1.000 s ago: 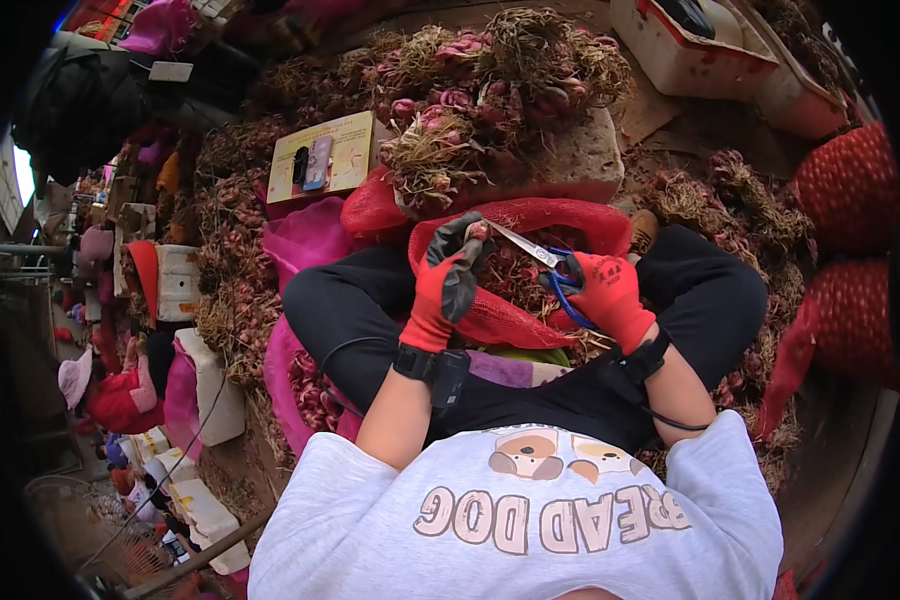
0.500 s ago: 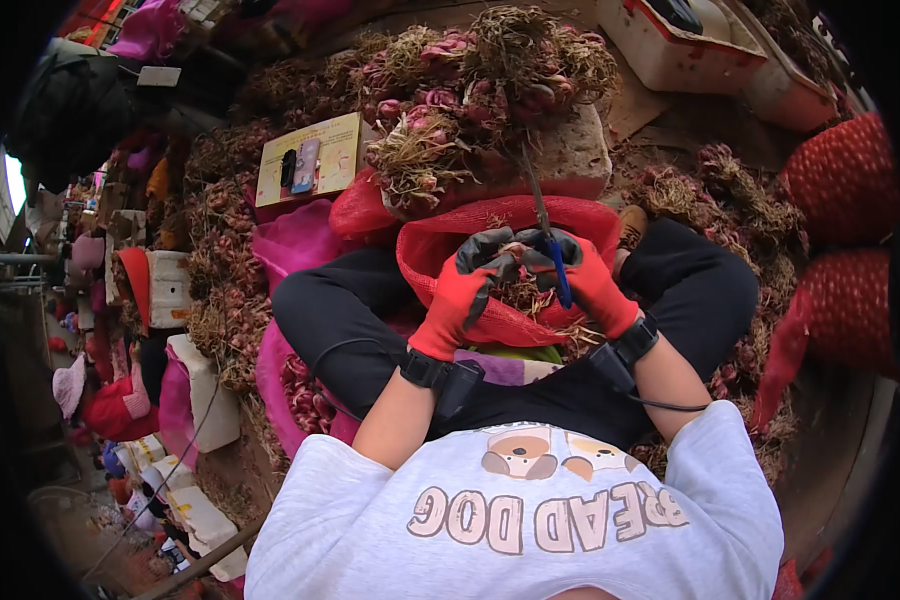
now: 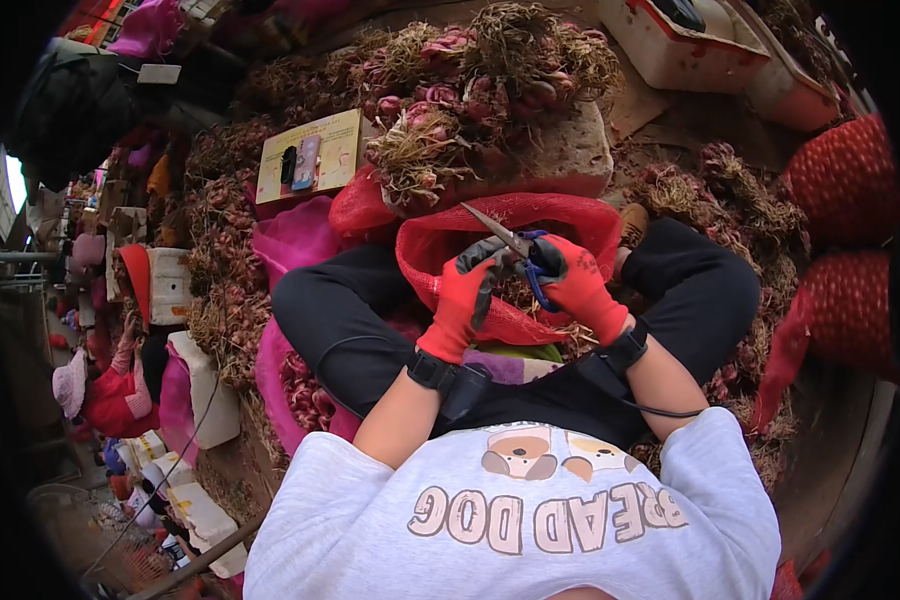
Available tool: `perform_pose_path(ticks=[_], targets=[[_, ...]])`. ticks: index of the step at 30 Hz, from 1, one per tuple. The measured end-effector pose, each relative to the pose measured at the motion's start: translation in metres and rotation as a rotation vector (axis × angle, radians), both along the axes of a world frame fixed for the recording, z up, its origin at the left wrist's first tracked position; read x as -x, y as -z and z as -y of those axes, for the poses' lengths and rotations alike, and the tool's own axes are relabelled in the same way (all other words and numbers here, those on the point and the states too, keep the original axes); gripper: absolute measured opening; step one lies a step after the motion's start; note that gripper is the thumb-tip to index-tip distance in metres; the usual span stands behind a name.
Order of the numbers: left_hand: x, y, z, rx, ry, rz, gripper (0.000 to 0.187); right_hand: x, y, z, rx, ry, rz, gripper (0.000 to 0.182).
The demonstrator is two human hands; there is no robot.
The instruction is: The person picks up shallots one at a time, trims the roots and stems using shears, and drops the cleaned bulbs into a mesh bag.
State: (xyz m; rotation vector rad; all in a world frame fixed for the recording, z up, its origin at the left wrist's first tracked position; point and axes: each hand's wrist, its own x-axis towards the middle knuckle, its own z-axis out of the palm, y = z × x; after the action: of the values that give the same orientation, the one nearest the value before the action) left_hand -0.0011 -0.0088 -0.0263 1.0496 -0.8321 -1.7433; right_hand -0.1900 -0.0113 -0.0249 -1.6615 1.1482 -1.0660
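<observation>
Scissors (image 3: pixel 508 237), blue-handled, grey-bladed and sharply pointed.

Pale daylight (image 3: pixel 15 187) glows far left beyond the brown floor (image 3: pixel 685 125).

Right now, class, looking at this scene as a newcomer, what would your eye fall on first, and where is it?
First, the red-gloved left hand and right hand, close together near the middle, the right holding scissors over an open red bag. Next, the heap of pink bulbs with dry stalks, on a pale block just beyond. Then the two red net sacks, one above the other at the picture's right edge.
</observation>
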Motion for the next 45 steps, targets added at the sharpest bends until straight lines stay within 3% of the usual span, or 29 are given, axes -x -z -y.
perform_pose_path(ticks=[3, 7, 13, 15, 19, 21, 22, 24, 27, 31, 34, 37, 40, 43, 45], targets=[[0.003, 0.004, -0.001, -0.073, -0.113, -0.399, 0.027, 0.0, -0.005, 0.001, 0.049, 0.048, -0.047, 0.027], [0.0, -0.008, 0.0, -0.167, -0.029, -0.331, 0.025, -0.002, -0.021, -0.001, 0.21, 0.109, -0.119, 0.027], [0.008, -0.011, 0.005, -0.121, -0.016, -0.303, 0.026, -0.003, -0.008, 0.003, 0.213, 0.062, -0.058, 0.028], [0.012, -0.016, 0.007, -0.141, -0.029, -0.433, 0.028, -0.003, 0.0, 0.003, 0.024, 0.061, 0.152, 0.026], [0.02, -0.036, 0.008, -0.014, -0.017, -0.122, 0.035, 0.003, -0.011, 0.003, -0.489, -0.032, 0.727, 0.027], [0.017, -0.035, 0.012, 0.11, 0.027, 0.055, 0.036, 0.007, -0.013, 0.003, -0.551, -0.057, 0.905, 0.029], [0.014, -0.03, 0.015, 0.085, 0.004, 0.011, 0.037, 0.009, -0.014, 0.003, -0.58, -0.069, 0.994, 0.03], [0.009, -0.023, 0.021, 0.035, -0.042, -0.079, 0.04, 0.012, -0.02, 0.005, -0.481, -0.009, 0.798, 0.029], [0.016, -0.041, 0.014, 0.167, -0.029, 0.355, 0.036, 0.009, -0.021, 0.008, -0.351, 0.039, 0.565, 0.031], [0.015, -0.057, 0.024, 0.943, 0.118, 0.918, 0.036, 0.007, -0.006, 0.005, -0.231, 0.075, 0.188, 0.033], [0.016, -0.056, 0.022, 0.879, 0.149, 0.984, 0.034, 0.006, -0.007, 0.005, -0.195, 0.096, 0.236, 0.034], [0.015, -0.051, 0.021, 0.999, 0.112, 1.227, 0.029, 0.001, -0.008, 0.002, -0.159, 0.116, 0.312, 0.031], [0.014, -0.047, 0.024, 0.934, 0.108, 1.061, 0.032, 0.002, -0.014, 0.002, -0.323, 0.091, 0.365, 0.03], [0.007, -0.046, 0.025, 0.679, 0.133, 0.751, 0.029, 0.009, -0.029, 0.004, -0.486, 0.031, 0.618, 0.028], [0.008, -0.056, 0.026, 0.643, 0.153, 0.637, 0.027, 0.017, -0.024, 0.008, -0.514, -0.065, 0.609, 0.026]])
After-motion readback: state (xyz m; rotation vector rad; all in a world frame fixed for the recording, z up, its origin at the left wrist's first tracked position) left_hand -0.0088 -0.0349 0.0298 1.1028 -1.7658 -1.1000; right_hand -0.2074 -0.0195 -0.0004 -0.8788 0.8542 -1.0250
